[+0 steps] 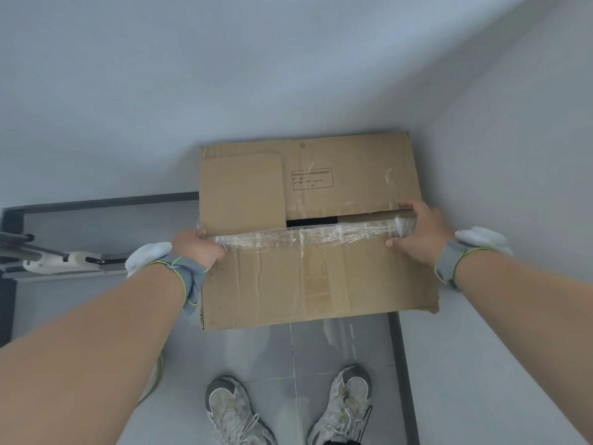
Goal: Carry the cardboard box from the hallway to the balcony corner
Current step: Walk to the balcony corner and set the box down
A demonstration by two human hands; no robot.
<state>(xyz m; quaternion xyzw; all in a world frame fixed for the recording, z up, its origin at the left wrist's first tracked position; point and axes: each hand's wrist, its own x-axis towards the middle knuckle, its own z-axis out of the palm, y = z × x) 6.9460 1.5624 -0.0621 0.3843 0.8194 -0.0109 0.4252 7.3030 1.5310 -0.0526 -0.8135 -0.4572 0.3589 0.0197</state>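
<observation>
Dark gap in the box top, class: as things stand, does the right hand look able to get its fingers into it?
Probably yes. The right hand already rests on the cardboard box by the tape strip, and the dark gap lies open just beside it, with nothing between them.

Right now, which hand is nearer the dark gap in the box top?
Right hand: it grips the box edge just right of the gap. The left hand holds the far left edge.
</observation>
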